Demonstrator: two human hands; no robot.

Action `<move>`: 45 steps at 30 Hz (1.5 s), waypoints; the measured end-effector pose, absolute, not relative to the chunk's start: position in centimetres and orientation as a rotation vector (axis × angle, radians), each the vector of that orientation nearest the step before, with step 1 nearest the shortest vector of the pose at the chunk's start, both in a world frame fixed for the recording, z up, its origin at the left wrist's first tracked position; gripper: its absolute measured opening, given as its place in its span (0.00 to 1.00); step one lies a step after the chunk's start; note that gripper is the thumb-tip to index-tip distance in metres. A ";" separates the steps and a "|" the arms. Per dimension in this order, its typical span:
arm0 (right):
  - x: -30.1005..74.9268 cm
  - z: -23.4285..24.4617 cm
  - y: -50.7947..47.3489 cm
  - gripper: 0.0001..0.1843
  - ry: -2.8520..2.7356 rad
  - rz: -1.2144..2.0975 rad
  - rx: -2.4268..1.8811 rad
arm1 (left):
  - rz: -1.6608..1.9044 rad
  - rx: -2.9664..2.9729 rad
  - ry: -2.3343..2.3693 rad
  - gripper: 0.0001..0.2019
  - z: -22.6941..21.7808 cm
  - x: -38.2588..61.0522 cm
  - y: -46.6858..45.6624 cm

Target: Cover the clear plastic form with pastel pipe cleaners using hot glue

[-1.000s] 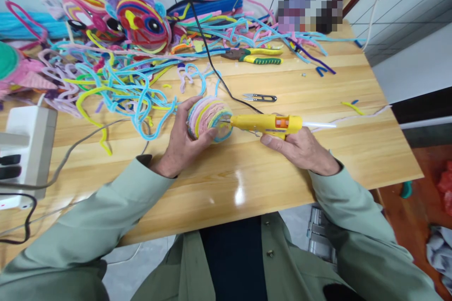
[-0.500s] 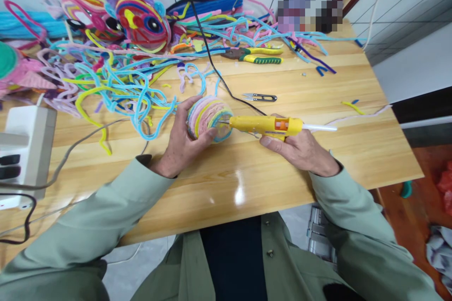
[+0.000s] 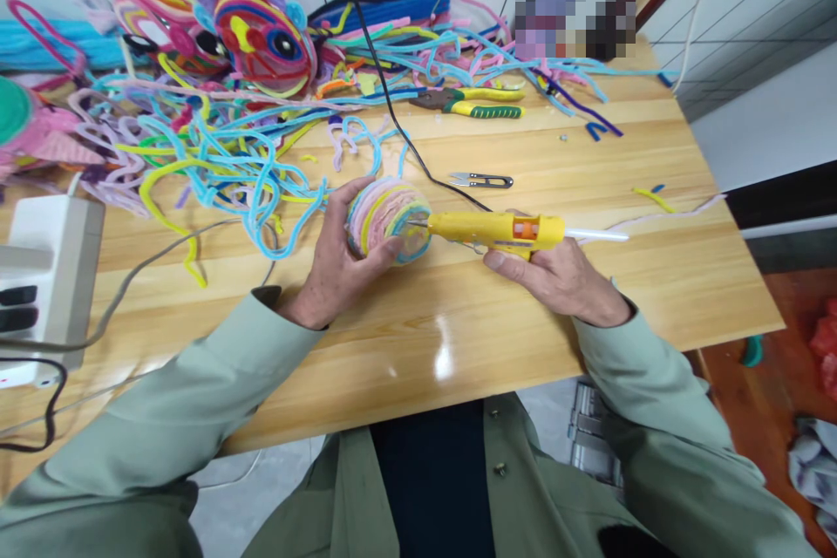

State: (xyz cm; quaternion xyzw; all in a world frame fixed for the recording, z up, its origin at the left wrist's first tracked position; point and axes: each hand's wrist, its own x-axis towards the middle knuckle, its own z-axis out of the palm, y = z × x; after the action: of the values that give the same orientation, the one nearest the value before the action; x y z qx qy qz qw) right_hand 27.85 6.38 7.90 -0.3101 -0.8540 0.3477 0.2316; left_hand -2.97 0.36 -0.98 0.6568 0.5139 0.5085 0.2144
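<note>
My left hand is wrapped round a coiled ball of pastel pipe cleaners, pink, yellow and blue, resting on the wooden table. My right hand grips a yellow glue gun lying level, its nozzle touching the right side of the ball. A white glue stick pokes out of the gun's back end. The gun's black cord runs away across the table to the far wall.
A heap of loose pipe cleaners and finished colourful pipe-cleaner figures fill the far left. Yellow-handled pliers and small snips lie beyond the gun. A white power strip sits at the left edge.
The glue gun's nozzle has shifted slightly against the ball; both hands stay in nearly the same place.
</note>
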 end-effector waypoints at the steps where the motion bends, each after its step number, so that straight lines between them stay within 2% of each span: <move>1: 27.8 7.9 6.4 0.26 -2.348 0.954 -0.857 | 1.407 1.815 1.427 0.40 -1.0 -3.0 0.3; 29: 28.0 7.3 6.5 0.25 -2.315 1.025 -0.852 | 1.390 1.817 1.441 0.40 -0.9 -3.0 0.3; 34: 28.0 7.3 6.6 0.23 -2.288 1.139 -0.867 | 1.361 1.797 1.451 0.40 -0.5 -2.8 0.1; 37: 28.4 7.6 7.0 0.23 -2.118 1.315 -0.856 | 1.379 1.750 1.503 0.40 -0.3 -2.7 -0.2; 41: 29.6 7.4 8.3 0.27 -1.548 1.506 -0.914 | 1.387 1.658 1.501 0.41 -0.1 -2.4 -0.3; 45: 31.6 6.3 10.8 0.19 -0.975 1.567 -1.056 | 1.355 1.598 1.493 0.42 0.1 -2.3 -0.3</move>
State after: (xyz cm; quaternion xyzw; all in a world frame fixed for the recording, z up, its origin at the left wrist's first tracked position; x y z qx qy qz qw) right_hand 31.58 10.80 6.28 -0.4340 -0.4008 0.6440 0.4861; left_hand -2.27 -0.32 0.14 0.5960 0.5572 0.5055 0.2806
